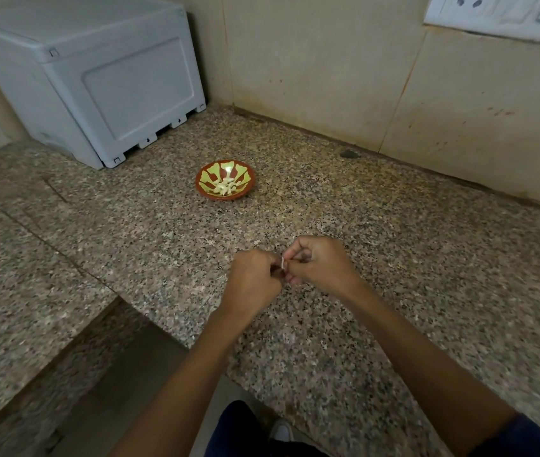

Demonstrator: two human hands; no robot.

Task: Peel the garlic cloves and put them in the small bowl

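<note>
**Another clove comes out of its skin**

A garlic clove [282, 262], showing only as a pale sliver, is pinched between both hands just above the speckled stone table [394, 258], near its front edge. The left hand [253, 281] is curled shut around the clove's lower end; the right hand [319, 262] is closed too, its fingertips [290, 257] nipping at the top, apparently working the skin loose. Peeling looks to be the step in hand. Farther back, toward the rear wall, the small bowl [207, 192], red-brown with yellow-green markings, already holds a heap of peeled cloves [225, 187]. Once the skin is off, the next move calls for a reach forward across bare stone to drop the clove in; nothing lies between hands and bowl. No unpeeled cloves can be made out on the table. A grey plastic box [97, 80] fills the back left corner, well apart from the bowl, and a switch plate [499, 14] is fixed to the wall at upper right.
</note>
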